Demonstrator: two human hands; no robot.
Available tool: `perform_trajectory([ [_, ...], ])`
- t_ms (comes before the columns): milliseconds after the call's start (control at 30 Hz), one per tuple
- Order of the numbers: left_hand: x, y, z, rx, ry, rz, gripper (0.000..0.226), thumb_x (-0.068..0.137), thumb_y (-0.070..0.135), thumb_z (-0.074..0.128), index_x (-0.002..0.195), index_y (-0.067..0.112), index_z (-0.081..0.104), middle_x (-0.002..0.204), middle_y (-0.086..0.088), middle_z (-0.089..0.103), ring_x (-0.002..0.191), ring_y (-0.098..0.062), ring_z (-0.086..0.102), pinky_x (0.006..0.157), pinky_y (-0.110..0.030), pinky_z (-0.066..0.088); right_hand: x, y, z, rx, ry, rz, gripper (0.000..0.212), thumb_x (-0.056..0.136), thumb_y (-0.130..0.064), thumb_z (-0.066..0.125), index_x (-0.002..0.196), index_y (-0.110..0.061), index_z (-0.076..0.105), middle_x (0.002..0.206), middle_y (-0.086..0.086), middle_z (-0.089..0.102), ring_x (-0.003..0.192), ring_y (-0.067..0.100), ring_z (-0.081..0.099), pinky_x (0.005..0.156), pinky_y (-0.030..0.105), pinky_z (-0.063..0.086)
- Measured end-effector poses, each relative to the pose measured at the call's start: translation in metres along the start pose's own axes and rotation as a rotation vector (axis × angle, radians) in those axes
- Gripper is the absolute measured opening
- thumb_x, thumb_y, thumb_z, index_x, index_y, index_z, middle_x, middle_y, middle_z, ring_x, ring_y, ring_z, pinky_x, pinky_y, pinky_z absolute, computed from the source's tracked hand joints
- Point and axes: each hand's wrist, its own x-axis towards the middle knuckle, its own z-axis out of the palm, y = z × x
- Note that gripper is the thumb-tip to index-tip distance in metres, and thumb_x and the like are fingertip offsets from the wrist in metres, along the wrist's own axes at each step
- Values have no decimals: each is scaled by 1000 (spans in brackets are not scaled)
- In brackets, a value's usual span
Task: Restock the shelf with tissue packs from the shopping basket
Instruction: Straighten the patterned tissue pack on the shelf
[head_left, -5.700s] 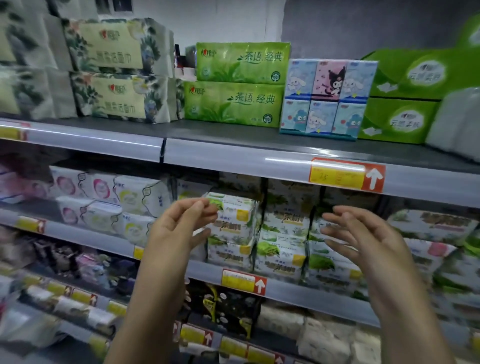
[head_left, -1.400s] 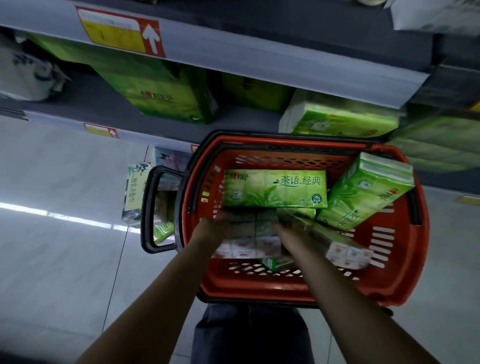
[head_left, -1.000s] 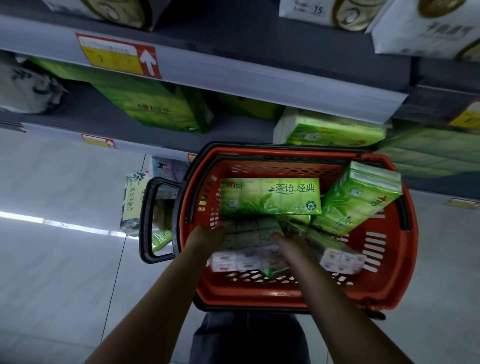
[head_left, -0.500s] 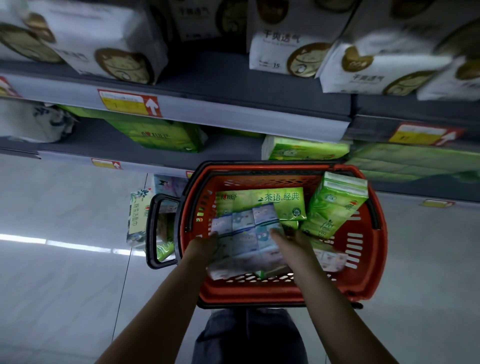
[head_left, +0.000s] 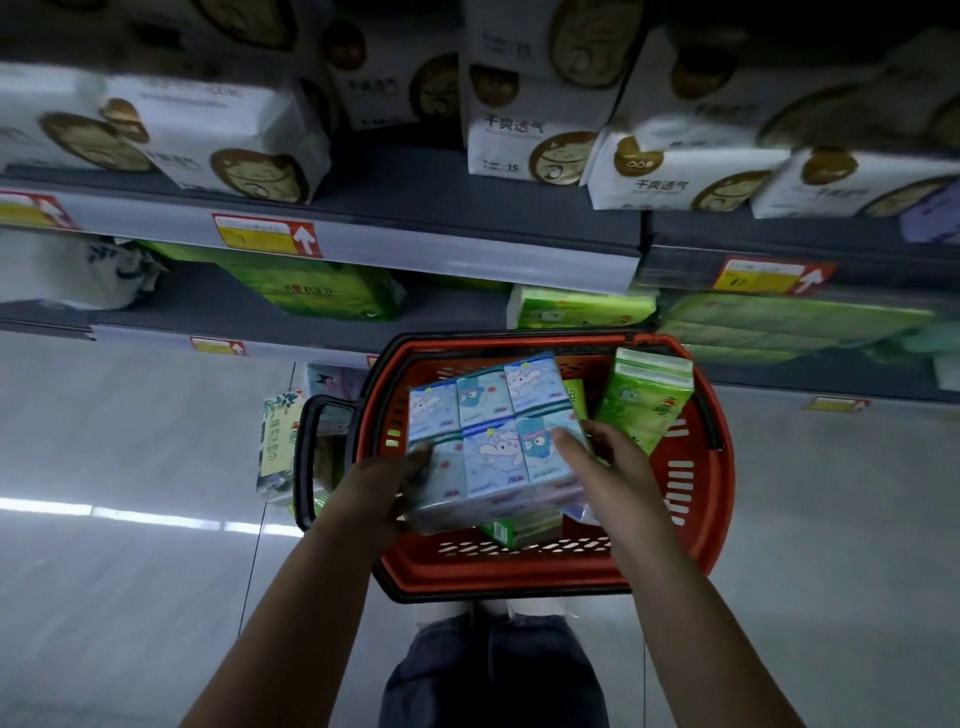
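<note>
I hold the blue pack (head_left: 488, 447) with both grips, just above the basket (head_left: 709, 499) and clear of its rim. My left grip (head_left: 387, 486) clasps the near left corner, fingers curled under and against the side. My right grip (head_left: 602, 462) clasps the right edge, with the thumb lying across the printed top face. Neither grip is slack, and the pack hangs between them.

What matters for the coming move is how the pack lies against the shelf (head_left: 441, 249). The pack's long axis appears to run left to right, from one grip to the other, roughly parallel to the shelf edge. Its far edge is tipped up and away from me, toward the shelf, and the near edge sits lower, close to my wrists. The shelf lies ahead of the pack and higher, so I judge the path to be forward and up, with no turn about the long axis needed. I need only level the pack before its base meets the board.

Both grips are about equally near the shelf, the right one a little further forward, so I expect to lead with both and keep the pack square. A green pack (head_left: 644, 405) leans upright in the basket just beside my right grip. I should lift before I swing right, or my knuckles may knock it. I cannot see from here which shelf slot takes the blue pack; the tiers in view carry white and green ones.
</note>
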Motion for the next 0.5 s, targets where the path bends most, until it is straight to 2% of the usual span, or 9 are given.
perform_trajectory([
  [67,-14,6,-1,-36,-42,-7,27,87,21,64,106,2,65,108,-21,68,92,-34,66,69,-41,57,-11,-2,-3,50,18,11,11,87,-30,66,96,-25,65,106,1,69,101,21,65,93,45,51],
  [133,-28,16,0,-22,-78,8,28,87,23,63,108,4,65,108,-20,69,91,-34,67,72,-43,56,-20,-6,-4,117,33,10,15,86,-30,67,98,-21,67,106,3,71,102,25,66,94,50,50],
  [200,-45,28,1,-26,-119,28,29,88,24,62,108,3,64,105,-20,71,84,-33,70,69,-41,57,-29,-16,-5,156,46,-3,17,86,-28,67,99,-18,67,105,4,71,102,25,66,93,49,51],
  [300,-71,46,3,-18,-155,76,39,81,27,64,111,1,62,106,-21,71,84,-33,71,65,-39,59,-40,-37,-8,216,48,-37,17,86,-26,66,101,-16,65,103,1,72,96,17,68,78,32,55],
  [367,-89,58,4,-8,-168,120,52,73,30,67,115,1,61,107,-21,71,90,-34,71,66,-40,60,-48,-55,-11,250,41,-78,15,87,-24,66,100,-17,65,98,-4,72,84,3,69,61,16,52],
  [400,-98,64,5,-8,-165,139,51,73,30,67,115,1,61,106,-21,71,89,-34,71,63,-39,61,-53,-66,-12,261,32,-97,15,87,-23,66,100,-17,65,95,-6,73,78,0,69,55,12,49],
  [500,-127,79,7,-28,-162,188,38,83,26,63,110,1,61,100,-21,72,73,-28,73,51,-33,58,-66,-93,-15,251,6,-165,20,87,-24,66,105,-16,65,98,-4,74,82,4,71,55,13,50],
])
